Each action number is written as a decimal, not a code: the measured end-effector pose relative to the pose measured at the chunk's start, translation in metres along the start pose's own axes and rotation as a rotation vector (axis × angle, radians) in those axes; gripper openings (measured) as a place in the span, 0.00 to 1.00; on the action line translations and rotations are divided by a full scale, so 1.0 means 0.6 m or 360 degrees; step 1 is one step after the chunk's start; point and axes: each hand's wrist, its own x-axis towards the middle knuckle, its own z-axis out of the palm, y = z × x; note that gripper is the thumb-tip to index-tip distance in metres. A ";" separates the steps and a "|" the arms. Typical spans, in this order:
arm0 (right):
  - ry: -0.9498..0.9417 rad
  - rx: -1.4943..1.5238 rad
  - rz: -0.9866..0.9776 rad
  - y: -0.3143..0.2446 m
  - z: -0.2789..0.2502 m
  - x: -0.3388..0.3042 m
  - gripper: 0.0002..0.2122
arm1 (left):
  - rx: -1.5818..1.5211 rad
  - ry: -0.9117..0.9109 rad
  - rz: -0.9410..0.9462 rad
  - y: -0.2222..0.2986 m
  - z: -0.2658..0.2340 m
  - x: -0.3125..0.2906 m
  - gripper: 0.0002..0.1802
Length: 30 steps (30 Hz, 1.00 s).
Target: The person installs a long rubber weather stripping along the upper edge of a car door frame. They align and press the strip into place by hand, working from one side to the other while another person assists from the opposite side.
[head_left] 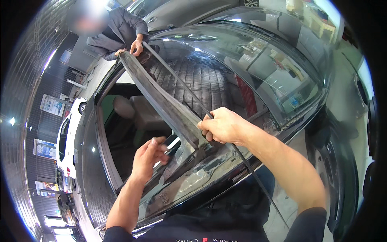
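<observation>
A long dark mesh strip [161,103] spans the car roof beside the roof opening. My right hand [223,126] is closed around a long thin black strip [183,86], close to the mesh strip's near end; its fingertips are partly hidden. The thin strip runs from the far side of the roof, under my fist and down past my right forearm. My left hand [148,158] hovers over the near side of the opening, fingers curled but apart, slightly blurred. Across the roof, a co-worker's hands [135,48] touch the mesh strip's far end.
The dark car roof [189,173] lies below my hands, its near edge close to my body. Seats [143,113] show through the front opening. Quilted dark lining [193,80] lies right of the mesh strip. An open car door [332,177] stands at the right; a white car [70,139] is left.
</observation>
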 end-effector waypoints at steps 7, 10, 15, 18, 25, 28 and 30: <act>0.0313 -0.0187 -0.0255 0.015 -0.009 -0.012 0.13 | -0.0409 -0.0259 -0.0255 0.048 0.097 0.074 0.24; 0.0347 -0.0214 -0.0284 0.015 -0.011 -0.010 0.13 | -0.0423 -0.0338 -0.0301 0.048 0.086 0.078 0.23; 0.0218 -0.0046 -0.0192 0.005 -0.016 -0.017 0.12 | -0.0506 -0.0373 -0.0287 0.024 0.067 0.085 0.22; 0.0161 -0.0040 -0.0173 0.007 -0.022 -0.013 0.14 | -0.0546 -0.0475 -0.0369 0.048 0.071 0.068 0.22; 0.0078 -0.0019 0.0017 -0.012 -0.014 -0.014 0.13 | -0.0535 -0.0314 -0.0349 -0.007 0.045 0.083 0.20; 0.0100 -0.0016 0.0029 -0.020 -0.007 -0.019 0.12 | -0.0639 -0.0323 -0.0326 0.015 0.059 0.073 0.20; 0.0109 0.0005 0.0005 -0.021 -0.002 -0.019 0.11 | -0.0756 -0.0312 -0.0322 0.013 0.066 0.074 0.19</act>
